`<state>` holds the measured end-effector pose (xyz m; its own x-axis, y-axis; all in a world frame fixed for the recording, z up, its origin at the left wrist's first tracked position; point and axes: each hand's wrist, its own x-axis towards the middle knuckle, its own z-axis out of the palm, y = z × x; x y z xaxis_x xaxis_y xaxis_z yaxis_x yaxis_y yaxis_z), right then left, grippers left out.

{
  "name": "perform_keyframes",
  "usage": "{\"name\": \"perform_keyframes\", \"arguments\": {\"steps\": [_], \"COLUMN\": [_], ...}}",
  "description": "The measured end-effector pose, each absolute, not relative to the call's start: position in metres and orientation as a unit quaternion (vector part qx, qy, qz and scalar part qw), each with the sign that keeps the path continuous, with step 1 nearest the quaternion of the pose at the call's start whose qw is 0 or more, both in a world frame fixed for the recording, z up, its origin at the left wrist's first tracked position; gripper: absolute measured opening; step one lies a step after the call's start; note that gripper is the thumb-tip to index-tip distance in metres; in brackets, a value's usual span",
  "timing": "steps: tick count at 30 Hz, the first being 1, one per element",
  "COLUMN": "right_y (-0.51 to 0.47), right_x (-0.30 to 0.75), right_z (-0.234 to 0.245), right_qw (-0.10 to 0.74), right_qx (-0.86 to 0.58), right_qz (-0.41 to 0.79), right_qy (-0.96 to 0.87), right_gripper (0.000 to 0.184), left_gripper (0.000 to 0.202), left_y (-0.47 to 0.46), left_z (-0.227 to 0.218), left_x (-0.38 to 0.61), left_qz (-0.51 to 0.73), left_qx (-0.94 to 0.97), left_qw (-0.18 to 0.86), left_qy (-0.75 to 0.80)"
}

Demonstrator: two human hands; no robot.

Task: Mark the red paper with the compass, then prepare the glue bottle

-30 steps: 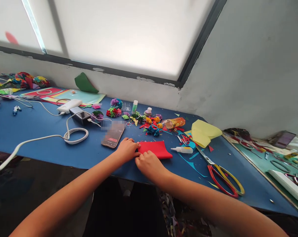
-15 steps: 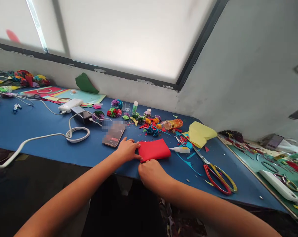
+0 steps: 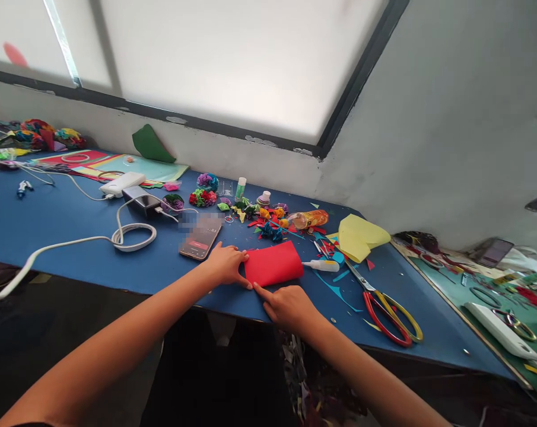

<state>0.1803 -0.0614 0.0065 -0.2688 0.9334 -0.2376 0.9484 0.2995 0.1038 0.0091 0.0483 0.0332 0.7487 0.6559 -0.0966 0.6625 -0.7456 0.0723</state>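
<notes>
A: Where the blue table (image 3: 72, 225) meets its near edge, a folded red paper (image 3: 272, 264) is laid flat. How are the hands placed on it?

B: The paper's left edge is pressed by the left hand (image 3: 226, 264), whose fingers are laid flat and close together; nothing is gripped in it. The right hand (image 3: 288, 305) is set just below the paper's near edge, with the forefinger stretched out to touch the lower left corner and the other fingers curled loosely (nothing is enclosed by them).

A: What is seen around the red paper?

B: Just left of it a phone (image 3: 200, 240) is lain face up, with its screen lit. Just right of it a small white glue bottle (image 3: 321, 265) is laid on its side, and farther right red-and-yellow-handled scissors (image 3: 386, 308) are left open on the table. Behind and to the right of the paper a folded yellow sheet (image 3: 359, 236) is propped, and directly behind it small paper flowers (image 3: 203, 197) and coloured scraps are scattered. Well to the left of the paper a coiled white cable (image 3: 132, 236) is seen, joined to a power bank (image 3: 141, 200).
</notes>
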Motion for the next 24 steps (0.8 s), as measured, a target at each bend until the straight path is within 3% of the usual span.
{"name": "perform_keyframes", "arguments": {"steps": [14, 24], "right_y": [-0.084, -0.085], "right_x": [0.268, 0.271], "right_z": [0.003, -0.011], "right_qw": [0.12, 0.003], "right_qx": [0.748, 0.765], "right_qz": [-0.03, -0.059], "right_qy": [0.652, 0.642], "right_gripper": [0.029, 0.027], "left_gripper": [0.033, 0.033], "left_y": [0.056, 0.061], "left_z": [0.029, 0.025], "left_x": [0.007, 0.004], "left_qz": [-0.033, -0.015], "left_qx": [0.933, 0.935], "left_qw": [0.073, 0.087], "left_qy": [0.35, 0.343]}}
